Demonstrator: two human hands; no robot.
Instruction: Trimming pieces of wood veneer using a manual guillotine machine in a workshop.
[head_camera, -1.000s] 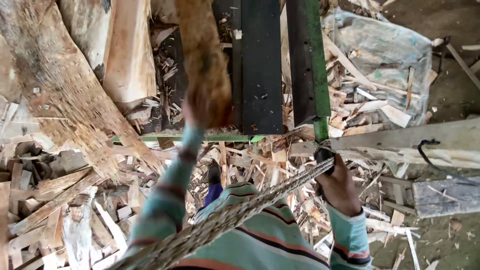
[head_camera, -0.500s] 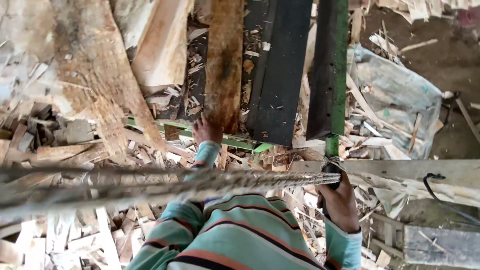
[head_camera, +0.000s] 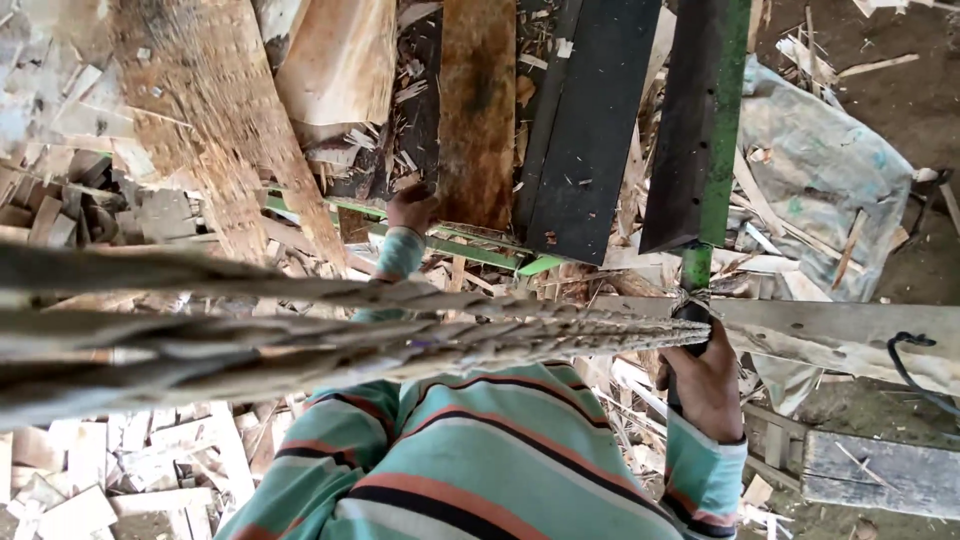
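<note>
My left hand (head_camera: 412, 208) reaches forward and grips the near end of a brown wooden slab (head_camera: 478, 110) that lies on the machine bed, beside a black metal plate (head_camera: 590, 130). My right hand (head_camera: 705, 385) is closed around a dark handle (head_camera: 692, 318) at the foot of a green-edged black blade arm (head_camera: 700, 120). A thick frayed rope (head_camera: 350, 325) runs from the left edge across my striped sleeve to that handle and hides part of my left arm.
Split logs (head_camera: 215, 130) and bark slabs lie at the upper left. Wood chips and offcuts (head_camera: 120, 470) cover the ground. A grey tarp (head_camera: 830, 170) lies at the right, above a pale wooden beam (head_camera: 850, 335) with a black hook.
My left hand has pushed the slab farther onto the bed and turned it straight. The rope has swung up across the view. My right hand stays on the handle.
</note>
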